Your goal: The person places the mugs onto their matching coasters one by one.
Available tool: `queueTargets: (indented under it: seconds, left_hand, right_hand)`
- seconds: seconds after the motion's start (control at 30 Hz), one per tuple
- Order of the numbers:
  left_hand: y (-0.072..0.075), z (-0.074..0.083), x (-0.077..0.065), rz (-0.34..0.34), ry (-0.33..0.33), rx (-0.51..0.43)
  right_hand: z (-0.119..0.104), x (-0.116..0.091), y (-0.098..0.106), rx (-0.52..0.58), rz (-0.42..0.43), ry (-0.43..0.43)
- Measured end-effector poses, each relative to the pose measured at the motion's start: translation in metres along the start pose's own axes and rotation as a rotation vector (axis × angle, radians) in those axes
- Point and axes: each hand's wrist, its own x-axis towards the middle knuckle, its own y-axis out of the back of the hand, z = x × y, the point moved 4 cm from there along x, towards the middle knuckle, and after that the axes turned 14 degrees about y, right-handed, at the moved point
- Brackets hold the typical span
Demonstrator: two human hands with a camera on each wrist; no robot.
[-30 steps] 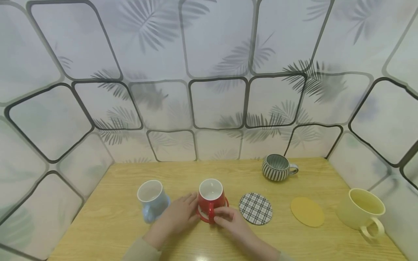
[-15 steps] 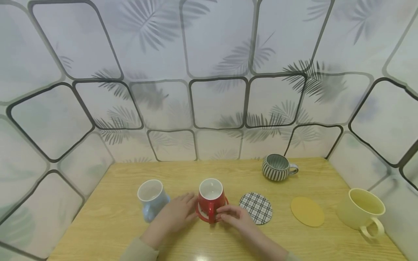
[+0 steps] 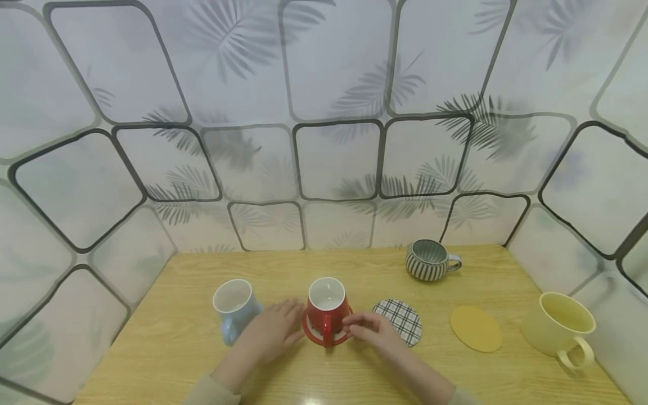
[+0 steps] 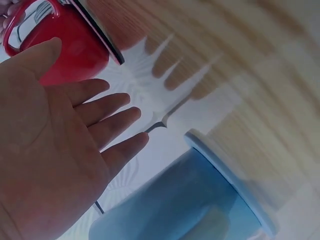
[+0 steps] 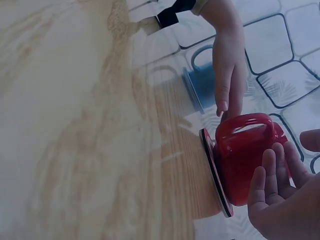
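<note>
A red mug [image 3: 317, 316] with a white inside stands upright on a round red coaster [image 3: 309, 333], its handle facing me. To its left, my left hand [image 3: 270, 330] is spread with straight fingers, holding nothing. My right hand [image 3: 377, 333] is on the other side, fingertips right by the mug's side and thumb apart from the handle. In the right wrist view its fingers [image 5: 270, 175] are loosely bent with nothing between them. Left of my left hand is a light blue mug [image 3: 238, 309], standing on a blue coaster [image 4: 232, 182] in the left wrist view.
A black-and-white checked coaster [image 3: 402, 318] lies just beyond my right hand. Farther right are a yellow coaster [image 3: 476, 329] and a big yellow mug [image 3: 554, 332]. The striped cup [image 3: 427, 269] stands toward the back of the wooden table [image 3: 298, 377], before a patterned wall [image 3: 336, 160].
My right hand has let go of the red mug's handle and moved a little to the right. My left hand has drawn slightly left, away from the mug.
</note>
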Motion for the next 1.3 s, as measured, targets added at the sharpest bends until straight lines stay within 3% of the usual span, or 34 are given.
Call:
queueTargets:
  seconds: [0.37,0.53,1.3]
  left_hand:
    - [0.024,-0.005,-0.004,0.015,0.049,0.054]
    - [0.035,-0.003,-0.005,0.028,0.053,0.062]
    - [0.074,0.029,-0.012,0.146,-0.052,0.155]
  right_hand:
    - [-0.009,0.002,0.015,-0.024,0.024,0.009]
    - [-0.012,0.004,0.022,-0.036,0.063,-0.028]
    - [-0.018,0.01,0.048,-0.044,0.085,-0.021]
